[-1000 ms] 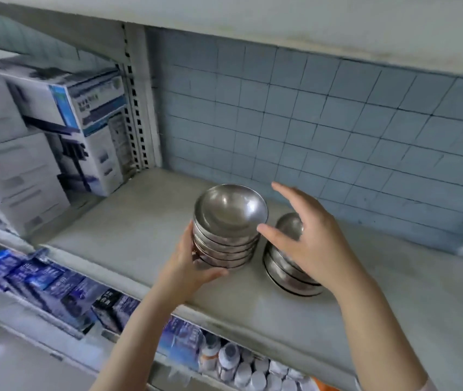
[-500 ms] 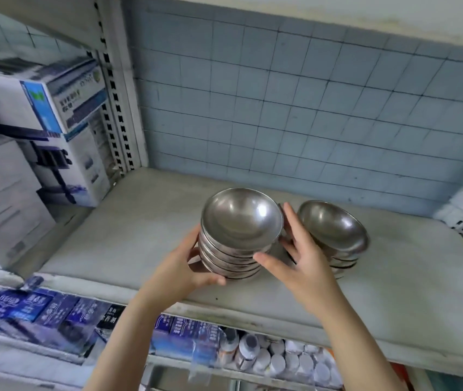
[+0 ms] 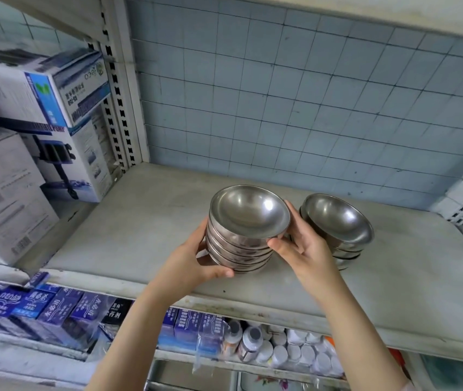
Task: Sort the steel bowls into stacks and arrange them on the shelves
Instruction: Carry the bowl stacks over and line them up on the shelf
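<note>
Head: L hand (image 3: 193, 266), R hand (image 3: 306, 249) grip bowl stack (image 3: 248, 215); 2nd stack (image 3: 337, 218) beside.

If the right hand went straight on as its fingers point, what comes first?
Likely the tiled wall: the right hand points along the gap between the gripped bowl stack and the second bowl stack, though depth is unclear.

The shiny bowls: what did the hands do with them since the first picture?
The right hand moved left, away from the front of the shorter stack, and took hold of the taller stack on its right side, with its fingers between the two stacks. The left hand kept its grip on the left side of that stack. The shorter stack stayed put on the shelf.
</note>
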The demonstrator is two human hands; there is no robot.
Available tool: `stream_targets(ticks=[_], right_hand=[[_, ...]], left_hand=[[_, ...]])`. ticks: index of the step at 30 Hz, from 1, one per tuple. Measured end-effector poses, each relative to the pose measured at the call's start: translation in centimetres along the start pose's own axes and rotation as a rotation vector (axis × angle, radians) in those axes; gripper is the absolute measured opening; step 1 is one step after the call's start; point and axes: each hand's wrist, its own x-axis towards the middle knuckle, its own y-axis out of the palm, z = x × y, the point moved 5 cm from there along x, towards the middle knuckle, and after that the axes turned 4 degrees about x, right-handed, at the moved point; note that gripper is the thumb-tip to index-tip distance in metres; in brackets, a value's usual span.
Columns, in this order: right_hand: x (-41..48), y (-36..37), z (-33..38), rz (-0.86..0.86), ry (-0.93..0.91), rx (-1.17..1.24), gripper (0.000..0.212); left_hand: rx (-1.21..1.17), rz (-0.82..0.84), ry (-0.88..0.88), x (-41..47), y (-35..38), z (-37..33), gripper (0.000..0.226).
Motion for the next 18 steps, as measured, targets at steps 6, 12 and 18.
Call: stream_targets(ticks=[6,12,18], right_hand=[[0.1,0.0,-0.3,0.011,0.020,0.013,0.066],[-0.4,0.3,-0.6,0.017,0.049,-0.011,0.104],[-1.0,1.0,-0.2,0.016,0.052,0.047,0.098]], left_hand=[[-0.005,0.010,-0.008,-0.1,0.0,-0.2,0.105],[-0.019,0.013,-0.018,-0.2,0.0,-0.2,0.107],[-0.038,-0.010,-0.021,-0.8,-0.2,-1.0,0.100]])
